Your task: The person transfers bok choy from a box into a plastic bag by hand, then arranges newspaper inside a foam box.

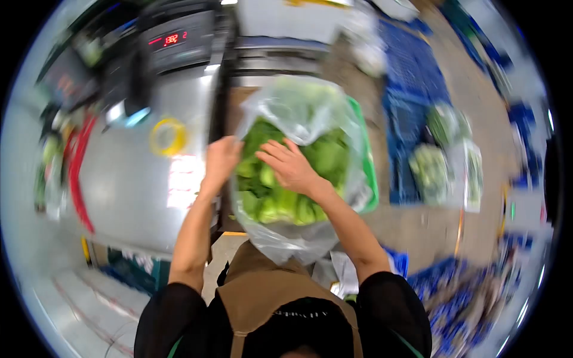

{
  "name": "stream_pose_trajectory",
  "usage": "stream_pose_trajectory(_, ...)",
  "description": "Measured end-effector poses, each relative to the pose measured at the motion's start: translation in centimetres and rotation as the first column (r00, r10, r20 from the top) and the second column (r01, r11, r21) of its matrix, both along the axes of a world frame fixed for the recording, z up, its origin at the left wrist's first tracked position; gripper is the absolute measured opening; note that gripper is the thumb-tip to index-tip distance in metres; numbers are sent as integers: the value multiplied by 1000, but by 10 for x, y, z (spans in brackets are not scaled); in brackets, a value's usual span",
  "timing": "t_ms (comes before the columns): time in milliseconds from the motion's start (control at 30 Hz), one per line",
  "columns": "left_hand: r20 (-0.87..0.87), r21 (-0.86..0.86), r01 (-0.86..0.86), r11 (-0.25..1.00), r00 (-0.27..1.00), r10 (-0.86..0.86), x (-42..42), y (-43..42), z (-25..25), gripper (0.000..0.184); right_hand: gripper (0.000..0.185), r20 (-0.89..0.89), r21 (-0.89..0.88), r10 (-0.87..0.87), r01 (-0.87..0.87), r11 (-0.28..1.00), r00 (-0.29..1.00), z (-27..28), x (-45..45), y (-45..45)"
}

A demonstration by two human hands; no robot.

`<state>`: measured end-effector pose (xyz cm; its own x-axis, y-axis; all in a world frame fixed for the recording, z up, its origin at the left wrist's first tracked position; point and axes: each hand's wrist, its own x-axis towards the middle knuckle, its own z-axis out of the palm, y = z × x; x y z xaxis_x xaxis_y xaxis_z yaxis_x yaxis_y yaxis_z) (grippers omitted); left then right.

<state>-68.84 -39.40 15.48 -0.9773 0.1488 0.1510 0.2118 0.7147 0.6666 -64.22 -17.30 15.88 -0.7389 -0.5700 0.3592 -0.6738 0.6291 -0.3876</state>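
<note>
A clear plastic bag (286,244) filled with leafy greens (328,158) sits open in front of me, inside a green crate (367,161). Pale stems of the greens point toward my body, with dark leaves farther off. My left hand (223,160) is curled at the bag's left edge and appears closed on the plastic; its fingertips are partly hidden. On top of the greens lies my right hand (290,168), fingers stretched out and a little apart, pressing nothing between them.
To the left, a metal table (131,197) carries a yellow tape roll (168,137), a red strap (77,173) and a scale with a lit display (172,39). Bagged vegetables (430,173) rest by a blue crate (406,179) at right. A white box (283,21) stands beyond.
</note>
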Motion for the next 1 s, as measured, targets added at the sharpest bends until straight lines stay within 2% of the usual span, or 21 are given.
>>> stream_pose_trajectory(33,-17,-25,7,1000,1000,-7,11,2,16,23,47,-27,-86,-88,86,993,996,19,21,16)
stream_pose_trajectory(67,169,-80,-5,997,986,19,20,6,28,34,44,-53,-134,-220,212,968,974,40,54,38)
stream_pose_trajectory(100,-68,-109,47,993,996,-55,20,1,13,39,41,-98,-236,-355,325,916,930,45,83,59)
stream_pose_trajectory(133,-63,-26,56,998,996,-58,29,7,18,43,35,-60,-327,-483,440,837,874,52,120,83)
stream_pose_trajectory(167,-101,-147,54,988,993,-69,41,15,30,45,33,-6,-402,-637,581,708,771,47,168,104)
stream_pose_trajectory(200,-50,-108,29,994,998,-34,67,40,62,44,31,40,-476,-748,671,569,663,42,211,119)
stream_pose_trajectory(267,-242,-145,80,986,964,-113,113,89,87,36,31,272,-404,-929,906,126,250,11,313,138)
stream_pose_trajectory(300,-178,-42,220,974,958,-224,134,116,88,34,31,371,-350,-927,933,-89,51,-12,360,138)
stream_pose_trajectory(367,-74,165,439,883,899,-432,182,164,95,30,33,435,-210,-856,894,-397,-279,-70,462,130)
stream_pose_trajectory(400,-5,182,578,795,809,-587,209,189,92,27,33,474,-105,-763,832,-545,-440,-104,510,117)
stream_pose_trajectory(433,94,157,704,692,687,-721,236,215,89,26,33,446,-42,-715,786,-617,-538,-144,557,103)
stream_pose_trajectory(467,269,303,716,629,569,-777,275,245,85,25,35,450,26,-635,719,-694,-628,-167,600,87)
stream_pose_trajectory(500,354,343,790,509,393,-849,308,268,75,23,37,446,144,-544,657,-740,-711,-184,636,74)
stream_pose_trajectory(533,396,372,842,391,237,-887,341,288,57,21,38,504,148,-444,580,-801,-741,-196,663,64)
stream_pose_trajectory(567,452,450,840,305,81,-888,378,306,39,23,42,496,242,-343,507,-828,-797,-208,698,50)
stream_pose_trajectory(633,531,414,910,28,-217,-819,442,337,6,28,57,497,418,-125,363,-833,-859,-231,751,27)
stream_pose_trajectory(700,572,468,869,-159,-435,-696,503,359,-46,30,78,466,584,97,223,-781,-880,-240,800,13)
stream_pose_trajectory(767,674,357,884,-301,-467,-572,550,371,-115,32,100,430,651,120,215,-728,-895,-255,831,1)
stream_pose_trajectory(833,682,219,887,-406,-437,-586,589,373,-171,32,130,439,738,163,251,-626,-884,-270,858,-3)
stream_pose_trajectory(867,683,144,880,-453,-420,-597,604,371,-195,32,130,413,755,186,221,-618,-892,-283,863,-2)
stream_pose_trajectory(1000,772,222,889,-400,-411,-485,649,360,-242,30,131,293,839,304,91,-537,-907,-324,855,6)
